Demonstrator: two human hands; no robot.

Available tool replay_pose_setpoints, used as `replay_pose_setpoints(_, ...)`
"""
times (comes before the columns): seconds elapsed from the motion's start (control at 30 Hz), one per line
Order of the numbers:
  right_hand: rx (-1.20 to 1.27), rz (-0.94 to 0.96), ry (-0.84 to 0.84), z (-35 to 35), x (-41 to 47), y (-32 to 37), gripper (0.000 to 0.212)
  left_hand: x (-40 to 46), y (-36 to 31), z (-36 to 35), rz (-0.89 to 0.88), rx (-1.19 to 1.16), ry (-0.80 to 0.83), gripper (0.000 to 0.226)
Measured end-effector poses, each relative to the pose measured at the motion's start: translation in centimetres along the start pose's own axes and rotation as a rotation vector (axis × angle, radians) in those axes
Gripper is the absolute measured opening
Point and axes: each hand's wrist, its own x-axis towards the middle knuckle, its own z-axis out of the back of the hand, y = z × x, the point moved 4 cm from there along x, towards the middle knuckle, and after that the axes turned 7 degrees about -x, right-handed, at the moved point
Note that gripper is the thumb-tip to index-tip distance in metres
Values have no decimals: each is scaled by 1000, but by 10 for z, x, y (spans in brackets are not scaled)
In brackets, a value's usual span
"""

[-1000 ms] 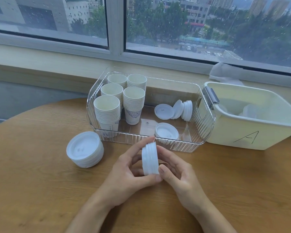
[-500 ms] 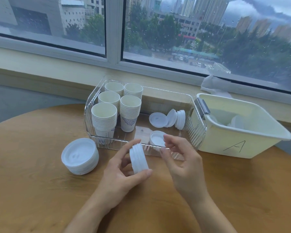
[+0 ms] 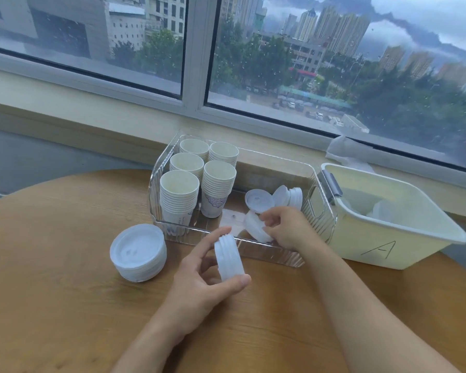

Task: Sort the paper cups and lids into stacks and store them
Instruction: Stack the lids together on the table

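My left hand point(image 3: 199, 281) holds a small stack of white lids point(image 3: 229, 258) on edge above the table, thumb below and fingers on top. My right hand point(image 3: 285, 227) reaches into the clear bin point(image 3: 277, 257) and pinches a short stack of lids point(image 3: 254, 228) lying near its front wall, tilting it up. Several stacks of paper cups point(image 3: 179, 195) stand in the bin's left half. More lids point(image 3: 287, 197) lean on edge at the back right of the bin. A larger lid stack point(image 3: 137, 251) sits on the table to the left.
A cream tub marked "A" point(image 3: 382, 246) stands right of the clear bin with some lids inside. The round wooden table point(image 3: 51, 292) meets a windowsill behind the bins. A crumpled plastic bag point(image 3: 345, 152) lies on the sill.
My right hand let go of the stack held in my left hand, moved forward into the clear bin and took hold of the lids there. The view tilted up slightly.
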Motion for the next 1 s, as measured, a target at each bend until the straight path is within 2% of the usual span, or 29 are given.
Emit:
replay_pose_setpoints(0.2,-87,-58,22,-4,7,-1,33,1,1,0,-12,21,1,83)
replay_pose_setpoints(0.27,-41,-94,15,-5,7,-3,26,1,2,0,-14,26,0,82)
replay_pose_setpoints(0.33,7,-125,-51,-3,5,-4,18,1,2,0,-21,35,-1,82)
replay_pose_setpoints(0.4,-56,-115,-135,1,4,-4,18,1,3,0,-22,38,-1,83)
replay_pose_setpoints(0.53,-99,8,-224,3,1,2,40,1,3,0,-12,41,6,82)
replay_pose_setpoints(0.63,-74,131,-124,-2,0,9,72,0,3,-1,-6,44,10,82)
replay_pose_setpoints(0.73,-115,128,-19,-7,2,9,101,0,1,-2,-2,40,14,83)
replay_pose_setpoints(0.83,-120,123,14,-7,5,10,110,0,1,-1,6,34,8,81)
replay_pose_setpoints(1.0,-97,151,-19,-7,8,8,105,0,1,0,8,38,-5,81)
